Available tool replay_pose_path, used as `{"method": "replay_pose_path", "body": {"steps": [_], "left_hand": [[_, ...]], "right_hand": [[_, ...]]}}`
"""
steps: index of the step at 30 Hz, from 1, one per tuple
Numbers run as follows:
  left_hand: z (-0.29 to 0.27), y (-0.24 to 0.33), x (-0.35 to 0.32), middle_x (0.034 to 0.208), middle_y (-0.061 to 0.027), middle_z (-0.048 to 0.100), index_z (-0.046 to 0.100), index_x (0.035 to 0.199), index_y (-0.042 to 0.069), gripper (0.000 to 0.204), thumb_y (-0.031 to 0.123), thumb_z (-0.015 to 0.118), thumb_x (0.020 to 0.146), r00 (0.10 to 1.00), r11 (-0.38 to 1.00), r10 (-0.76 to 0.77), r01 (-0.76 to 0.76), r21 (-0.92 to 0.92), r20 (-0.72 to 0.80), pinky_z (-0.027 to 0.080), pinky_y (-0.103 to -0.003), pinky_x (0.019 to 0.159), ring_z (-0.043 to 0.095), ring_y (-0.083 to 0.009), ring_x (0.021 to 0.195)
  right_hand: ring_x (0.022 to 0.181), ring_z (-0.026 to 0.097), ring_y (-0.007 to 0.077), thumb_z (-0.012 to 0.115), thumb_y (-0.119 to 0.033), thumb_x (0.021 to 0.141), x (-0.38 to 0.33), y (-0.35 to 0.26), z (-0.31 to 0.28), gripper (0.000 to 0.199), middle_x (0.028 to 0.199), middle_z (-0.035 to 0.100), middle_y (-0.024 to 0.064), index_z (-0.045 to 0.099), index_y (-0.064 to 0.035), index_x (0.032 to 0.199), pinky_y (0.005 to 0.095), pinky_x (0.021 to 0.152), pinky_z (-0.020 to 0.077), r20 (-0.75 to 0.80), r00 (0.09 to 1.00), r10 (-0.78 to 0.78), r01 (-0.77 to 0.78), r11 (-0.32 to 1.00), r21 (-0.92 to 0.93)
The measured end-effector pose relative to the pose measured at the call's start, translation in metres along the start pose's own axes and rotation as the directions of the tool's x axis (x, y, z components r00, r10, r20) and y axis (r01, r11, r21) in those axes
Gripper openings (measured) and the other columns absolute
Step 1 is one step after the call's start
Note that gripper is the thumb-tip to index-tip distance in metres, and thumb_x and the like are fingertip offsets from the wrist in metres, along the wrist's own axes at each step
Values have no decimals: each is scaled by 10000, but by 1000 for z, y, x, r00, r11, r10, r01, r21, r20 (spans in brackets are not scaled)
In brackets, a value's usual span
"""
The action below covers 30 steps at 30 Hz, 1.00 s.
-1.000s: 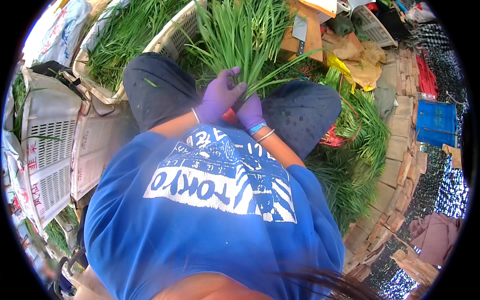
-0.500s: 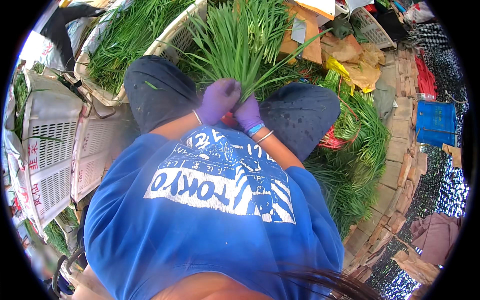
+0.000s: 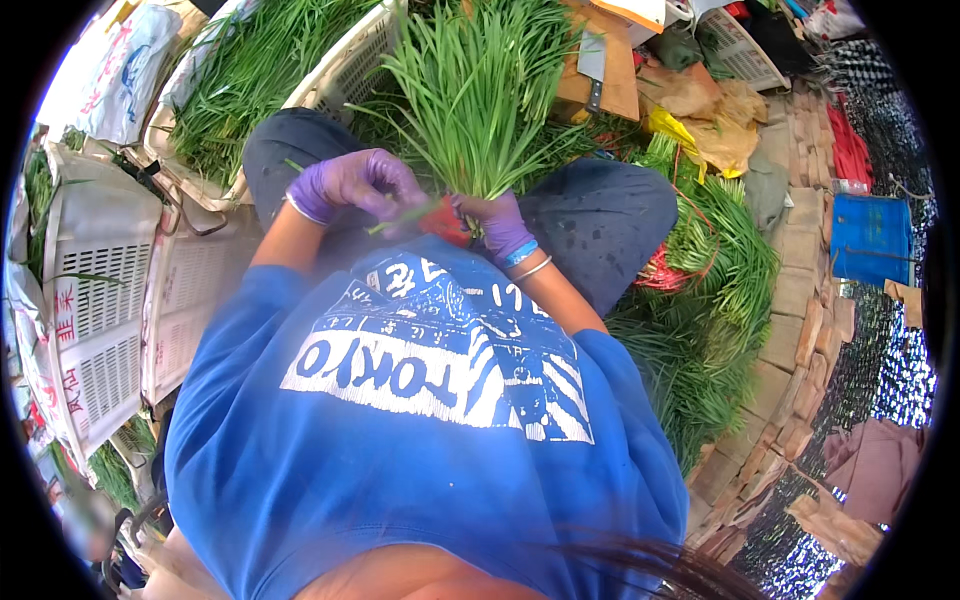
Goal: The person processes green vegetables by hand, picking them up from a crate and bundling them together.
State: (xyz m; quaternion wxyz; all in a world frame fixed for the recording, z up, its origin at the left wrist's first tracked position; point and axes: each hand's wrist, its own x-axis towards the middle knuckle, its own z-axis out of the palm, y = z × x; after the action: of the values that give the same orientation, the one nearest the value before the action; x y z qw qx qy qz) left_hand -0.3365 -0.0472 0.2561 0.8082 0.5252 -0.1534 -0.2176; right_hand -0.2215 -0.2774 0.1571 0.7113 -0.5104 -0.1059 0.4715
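Note:
My right hand point(image 3: 497, 224), in a purple glove, is closed around the lower ends of a bunch of garlic chives point(image 3: 480, 110), whose long green leaves fan out away from me. My gloved left hand point(image 3: 358, 186) is apart from the bunch, over my thigh on the left. Its fingers are pinched on a thin green chive blade point(image 3: 408, 215), blurred by motion. Something red point(image 3: 446, 222) shows between the hands, against the right fingers; its kind is unclear.
White crates point(image 3: 345, 70) with chives stand at the left and far left. Tied chive bundles point(image 3: 715, 260) lie right of my knee. A cleaver point(image 3: 592, 62) rests on a brown board point(image 3: 617, 85) ahead. Brick edging point(image 3: 790, 340) and a blue container point(image 3: 871, 240) are farther right.
My left hand has moved off the bunch to the left with a thin blade. My right hand still grips the bunch, whose leaves stand more together. More of the cleaver and the red thing shows.

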Motion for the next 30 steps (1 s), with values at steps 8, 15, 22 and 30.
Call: {"method": "replay_pose_path", "body": {"steps": [8,15,22,30], "left_hand": [[43,-27,49,740,-132,687,599,1342,133,539,356,710,864,622,303,300,657,690,-723,534,-415,623,677,-309,652],[21,-76,71,705,-132,692,682,1163,30,354,258,687,892,532,565,299,570,596,-792,530,-356,565,684,-252,612],[13,-67,63,699,-25,671,691,958,2,195,195,685,928,511,977,-129,214,-19,-850,459,-216,474,605,-82,532],[7,-61,44,873,-90,715,644,990,21,146,161,616,962,710,981,-69,-79,-177,-701,356,-205,433,445,-49,451]], "right_hand": [[716,635,126,717,22,774,1,-6,10,356,889,680,52,641,-24,1119,283,614,525,-63,988,-138,122,971,-205],[840,666,168,742,-43,747,3,2,6,401,968,708,73,637,-17,1134,321,763,535,-123,958,-260,165,845,-508],[820,648,133,716,-7,769,1,-1,11,363,976,693,51,639,-25,1124,294,717,530,-19,958,-286,261,897,-356],[676,607,118,686,35,803,-7,-13,19,324,898,661,45,632,-29,1117,256,555,491,-80,975,-209,200,974,-105]]}}
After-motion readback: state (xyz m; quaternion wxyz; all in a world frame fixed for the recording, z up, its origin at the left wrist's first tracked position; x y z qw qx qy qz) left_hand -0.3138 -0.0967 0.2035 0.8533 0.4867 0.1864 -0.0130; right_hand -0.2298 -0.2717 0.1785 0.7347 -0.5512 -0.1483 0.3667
